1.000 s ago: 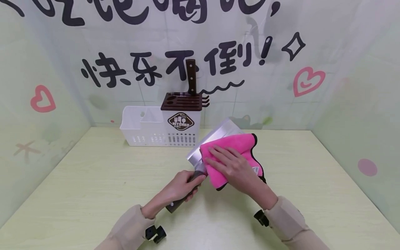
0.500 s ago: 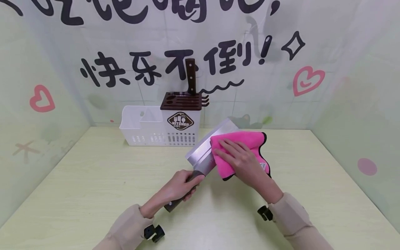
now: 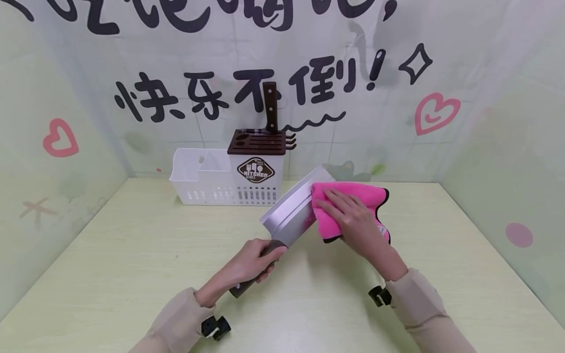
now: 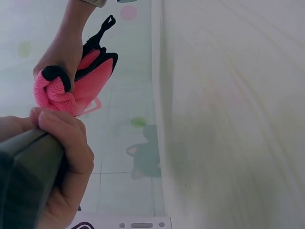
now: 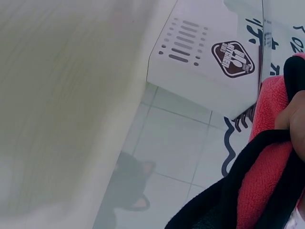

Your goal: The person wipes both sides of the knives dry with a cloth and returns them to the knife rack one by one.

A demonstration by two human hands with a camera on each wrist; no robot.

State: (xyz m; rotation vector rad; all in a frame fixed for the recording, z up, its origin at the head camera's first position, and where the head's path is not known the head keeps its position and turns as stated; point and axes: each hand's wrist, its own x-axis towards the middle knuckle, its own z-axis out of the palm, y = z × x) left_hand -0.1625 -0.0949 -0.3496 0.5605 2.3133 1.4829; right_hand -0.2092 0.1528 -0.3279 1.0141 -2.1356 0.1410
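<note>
A cleaver (image 3: 291, 211) with a broad silver blade is held above the table, tilted toward the upper right in the head view. My left hand (image 3: 249, 264) grips its dark handle (image 3: 242, 289); in the left wrist view the curled fingers (image 4: 71, 152) wrap that handle. A pink cloth (image 3: 326, 220) with black edging covers the far right part of the blade. My right hand (image 3: 355, 223) holds the folded cloth against the blade, fingers on top. Beneath the cloth, the blade's far portion is hidden. In the right wrist view the cloth (image 5: 267, 186) hangs beside the hand.
Behind the cleaver stands a white kitchen rack (image 3: 260, 193) with a brown slotted top (image 3: 256, 143) and one knife handle (image 3: 270, 108) upright in it. An open white bin (image 3: 187, 171) adjoins its left side. Printed walls enclose the pale table (image 3: 132, 274) at back and sides.
My right hand and the pink cloth have slid up and right along the blade, away from the handle, uncovering more metal. My left hand and the cleaver have shifted only slightly left.
</note>
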